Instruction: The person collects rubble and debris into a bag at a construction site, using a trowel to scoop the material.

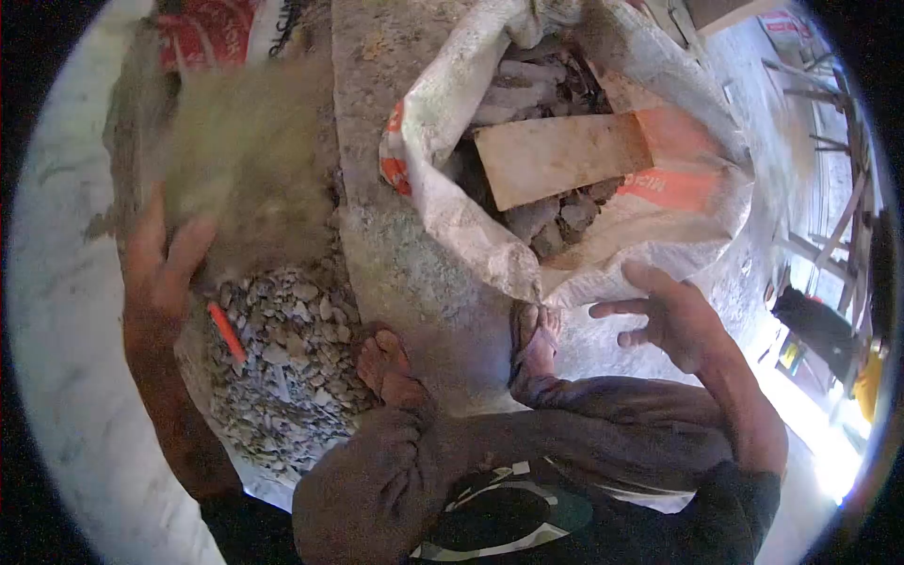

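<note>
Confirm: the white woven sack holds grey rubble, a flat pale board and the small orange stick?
No. The small orange stick lies on the grey gravel pile by the left hand, as the head view shows; the white woven sack holds the rest.

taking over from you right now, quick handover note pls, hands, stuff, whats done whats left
Left hand: open, flat on the sand and gravel heap, beside an orange stick.
Right hand: open, empty, next to the white sack.
Sack: mouth open, holds rubble and a board.
Done: sack looks nearly full.
Remaining: the heap lies loose; sack not closed.
</note>
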`<state>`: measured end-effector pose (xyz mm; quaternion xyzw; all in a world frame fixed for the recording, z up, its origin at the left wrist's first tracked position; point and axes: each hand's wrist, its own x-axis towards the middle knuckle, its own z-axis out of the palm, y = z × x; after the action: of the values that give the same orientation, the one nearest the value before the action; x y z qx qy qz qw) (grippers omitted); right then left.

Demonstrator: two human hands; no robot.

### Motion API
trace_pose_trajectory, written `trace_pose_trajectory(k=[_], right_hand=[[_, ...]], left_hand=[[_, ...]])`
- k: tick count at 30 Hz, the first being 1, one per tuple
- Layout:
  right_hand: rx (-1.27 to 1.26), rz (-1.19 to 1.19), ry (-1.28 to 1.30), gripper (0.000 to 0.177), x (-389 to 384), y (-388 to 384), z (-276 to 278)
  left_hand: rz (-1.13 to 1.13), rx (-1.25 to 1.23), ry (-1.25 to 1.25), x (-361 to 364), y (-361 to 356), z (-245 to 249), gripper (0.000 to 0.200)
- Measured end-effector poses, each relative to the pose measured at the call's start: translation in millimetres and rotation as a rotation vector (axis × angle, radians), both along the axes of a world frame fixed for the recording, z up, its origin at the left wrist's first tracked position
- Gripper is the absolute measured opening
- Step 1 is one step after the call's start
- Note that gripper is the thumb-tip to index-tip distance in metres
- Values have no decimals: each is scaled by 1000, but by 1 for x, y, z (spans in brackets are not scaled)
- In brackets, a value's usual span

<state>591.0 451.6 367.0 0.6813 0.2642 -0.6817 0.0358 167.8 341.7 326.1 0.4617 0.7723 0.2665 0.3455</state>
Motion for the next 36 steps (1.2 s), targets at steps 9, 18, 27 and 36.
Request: trace_pose_trajectory(k=[9, 18, 27, 36], right_hand=[[434, 417, -82, 35, 34, -14, -13], [340, 528, -171, 35, 25, 3, 2], [411, 659, -324, 41, 76, 11, 10], [797, 454, -564, 46, 155, 63, 45]], left_hand=[[-601, 482, 168, 70, 123, 29, 32], [-389, -639, 353, -96, -85, -248, 51], [229, -649, 395, -58, -114, -351, 64], [-4, -362, 378, -49, -117, -291, 58]])
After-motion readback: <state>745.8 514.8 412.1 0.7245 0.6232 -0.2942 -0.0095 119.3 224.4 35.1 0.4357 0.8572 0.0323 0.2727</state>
